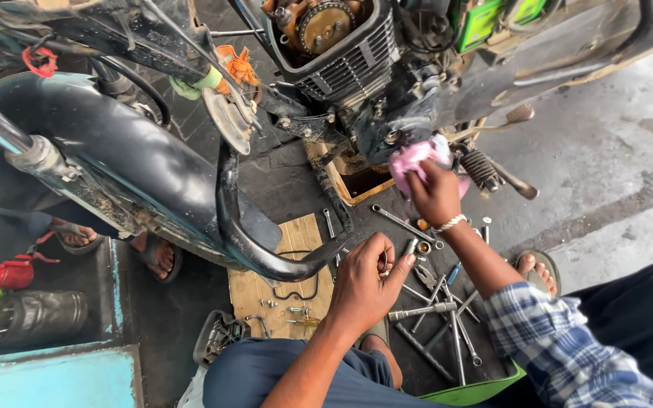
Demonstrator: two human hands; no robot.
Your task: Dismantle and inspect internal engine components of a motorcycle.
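Right hand (434, 195): fingers closed on a pink rag (416, 156), pressed to the engine's (357, 72) underside.
Left hand (362, 281): below the engine, fingers curled; contents unclear.
Wrenches (436, 317): on the floor beneath the engine, beside the left hand.

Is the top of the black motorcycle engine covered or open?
Open: the black finned motorcycle engine has no cover, and its round toothed metal sprocket shows.

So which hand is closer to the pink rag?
The right hand. It presses the pink rag against the bottom of the engine. The left hand is lower down, over the tools on the ground.
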